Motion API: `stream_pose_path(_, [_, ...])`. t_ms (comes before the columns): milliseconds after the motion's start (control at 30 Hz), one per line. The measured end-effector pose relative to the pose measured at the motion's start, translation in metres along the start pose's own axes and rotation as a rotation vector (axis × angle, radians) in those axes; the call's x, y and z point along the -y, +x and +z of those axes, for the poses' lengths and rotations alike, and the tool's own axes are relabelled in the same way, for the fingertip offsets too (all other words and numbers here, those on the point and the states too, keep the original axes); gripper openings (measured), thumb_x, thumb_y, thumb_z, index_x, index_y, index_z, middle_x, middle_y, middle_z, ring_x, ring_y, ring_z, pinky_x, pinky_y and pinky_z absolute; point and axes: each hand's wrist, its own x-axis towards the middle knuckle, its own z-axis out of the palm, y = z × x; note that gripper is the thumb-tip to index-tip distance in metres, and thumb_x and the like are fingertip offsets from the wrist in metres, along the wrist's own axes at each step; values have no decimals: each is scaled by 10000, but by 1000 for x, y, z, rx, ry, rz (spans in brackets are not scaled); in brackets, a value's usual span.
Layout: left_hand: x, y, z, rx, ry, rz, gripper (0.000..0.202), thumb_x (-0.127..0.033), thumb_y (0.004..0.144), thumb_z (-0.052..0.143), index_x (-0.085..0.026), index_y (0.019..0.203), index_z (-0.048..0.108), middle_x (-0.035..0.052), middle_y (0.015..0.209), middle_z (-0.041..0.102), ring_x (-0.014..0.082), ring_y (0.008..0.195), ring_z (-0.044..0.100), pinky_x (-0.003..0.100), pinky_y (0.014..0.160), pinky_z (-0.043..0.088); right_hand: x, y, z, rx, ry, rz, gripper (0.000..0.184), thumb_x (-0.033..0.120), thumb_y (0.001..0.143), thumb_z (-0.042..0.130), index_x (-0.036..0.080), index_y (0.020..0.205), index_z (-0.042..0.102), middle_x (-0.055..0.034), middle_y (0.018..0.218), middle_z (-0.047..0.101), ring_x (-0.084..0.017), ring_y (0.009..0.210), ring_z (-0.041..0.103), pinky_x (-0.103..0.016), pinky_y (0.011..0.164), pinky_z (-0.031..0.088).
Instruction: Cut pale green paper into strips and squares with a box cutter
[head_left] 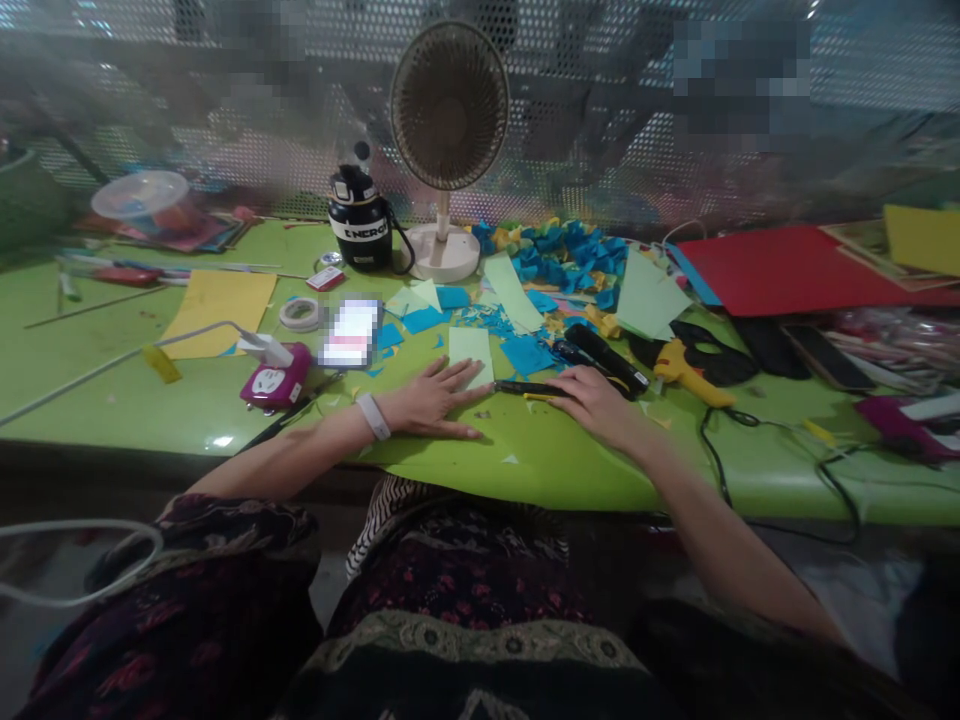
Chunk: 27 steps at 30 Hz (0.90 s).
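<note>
Paper under left fingers, slim black tool crosswise at its near right corner.
Left to right on the green tabletop (540, 470): left hand (439, 398) lies flat, fingers spread, clasping nothing, fingertips over the near part of the pale green paper (469, 345); paper's long axis runs away from the body. Left hand is the nearer. Slim black tool (525, 388) lies sideways, tip pointing left, at or just beside that corner; contact unclear. Right hand (596, 402) grips its right end, paper off to the left.
</note>
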Motion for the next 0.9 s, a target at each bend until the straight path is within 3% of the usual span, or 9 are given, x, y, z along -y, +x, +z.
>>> stream_pose_path(367, [-13,-2,1,-22,-4,-70,1029,-887,912,350,-215,1680,222,166,1741,52,385,1615,76,542,1297,76,2,-2,-1,8,-11,5,430,442,1061,449,205,1295,720,-148,1148,663,-302,1101,633,-492,1006,539])
stream_pose_path(500, [-13,-3,2,-24,-10,-68,1023,-898,907,326,-226,1674,247,150,1744,52,384,1616,65,548,1297,61,1,-2,-1,4,-4,7,420,446,1060,449,238,1295,728,-140,1139,673,-305,1093,636,-506,994,546])
stream_pose_path(700, [-10,-3,4,-39,-50,-71,1147,-935,877,285,-147,1688,100,197,1732,71,334,1625,65,545,1298,12,1,-2,-2,6,3,11,440,483,1054,446,249,1292,733,-140,1139,670,-311,1099,632,-518,997,541])
stream_pose_path(900, [-12,-4,5,-37,-45,-79,1179,-948,867,258,-113,1684,96,210,1729,69,337,1625,61,545,1295,-22,5,-4,-4,14,19,8,454,504,1053,441,245,1296,724,-138,1143,666,-308,1089,640,-508,988,540])
